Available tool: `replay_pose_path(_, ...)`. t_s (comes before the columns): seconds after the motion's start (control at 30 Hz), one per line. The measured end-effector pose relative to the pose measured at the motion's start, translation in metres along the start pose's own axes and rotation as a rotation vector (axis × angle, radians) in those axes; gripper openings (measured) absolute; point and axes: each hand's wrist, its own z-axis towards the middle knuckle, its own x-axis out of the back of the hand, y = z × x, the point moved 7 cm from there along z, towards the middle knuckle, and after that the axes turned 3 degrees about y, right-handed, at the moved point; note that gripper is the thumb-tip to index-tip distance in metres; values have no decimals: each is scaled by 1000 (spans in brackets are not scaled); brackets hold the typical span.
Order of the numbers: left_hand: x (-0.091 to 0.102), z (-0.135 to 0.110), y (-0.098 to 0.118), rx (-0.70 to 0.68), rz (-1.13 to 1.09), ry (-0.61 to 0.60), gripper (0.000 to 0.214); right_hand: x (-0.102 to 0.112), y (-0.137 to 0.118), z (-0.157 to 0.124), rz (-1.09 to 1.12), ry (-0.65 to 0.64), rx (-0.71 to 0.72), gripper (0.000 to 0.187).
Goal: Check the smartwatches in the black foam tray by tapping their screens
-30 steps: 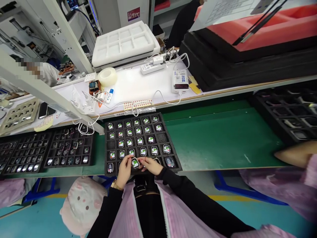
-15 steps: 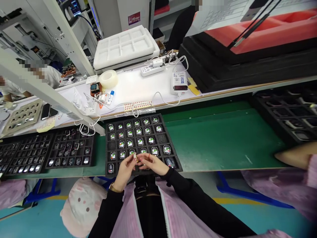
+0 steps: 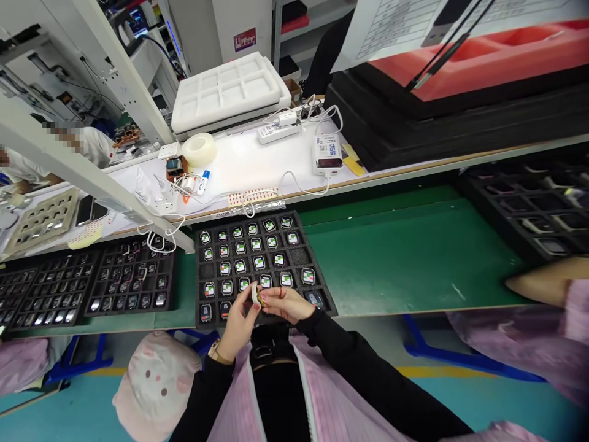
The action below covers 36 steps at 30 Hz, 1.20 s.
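Note:
Over the near edge of a black foam tray (image 3: 317,290), my left hand (image 3: 242,319) grips a small watch case (image 3: 255,293) by its rim. The case is tilted nearly edge-on, with a pale edge and something yellowish on the side facing right. My right hand (image 3: 288,304) is closed against that yellowish side, its fingertips touching the case; the detail between them is too small to make out. Below sit rows of square smartwatches (image 3: 259,263) in the tray's pockets, most with lit white-and-green screens. My hands hide part of the nearest rows.
More black trays of watches (image 3: 133,276) stand to the left, and another tray (image 3: 529,202) to the right near another person's arm (image 3: 543,282). A shelf behind holds a tape roll (image 3: 199,150), a white meter box (image 3: 327,153) and cables. A slanted post (image 3: 105,184) rises at left.
The watch case has been turned so that its pale rim and yellowish side show. My right fingers have closed in on it, and the camera view has shifted slightly.

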Motion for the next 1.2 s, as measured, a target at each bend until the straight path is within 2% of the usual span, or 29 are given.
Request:
replay_pose_path(0.17,-2,-4,7,-6,9,-3,56,-2,-8,-5,-56,11,26,44)
replay_pose_path(0.37,-1,-4,11,34,-140,4,60,-12,-27,-17,-142,-48,87,43)
replay_pose_path(0.47,-4,-4,13,61,-232,-27,59,-21,-38,-24,-170,-37,185,44)
replay_pose_path(0.67,-6,-2,24,95,-383,-27,60,-36,-53,-37,-275,82,412,46)
replay_pose_path(0.87,-2,-3,36,98,-421,-37,61,-41,-66,-40,-470,173,633,41)
replay_pose_path(1.03,-2,-4,41,126,-454,-66,59,-38,-71,-36,-568,210,620,44)
replay_pose_path(1.2,3,-5,34,194,-510,-17,66,-40,-77,-36,-689,203,647,40)
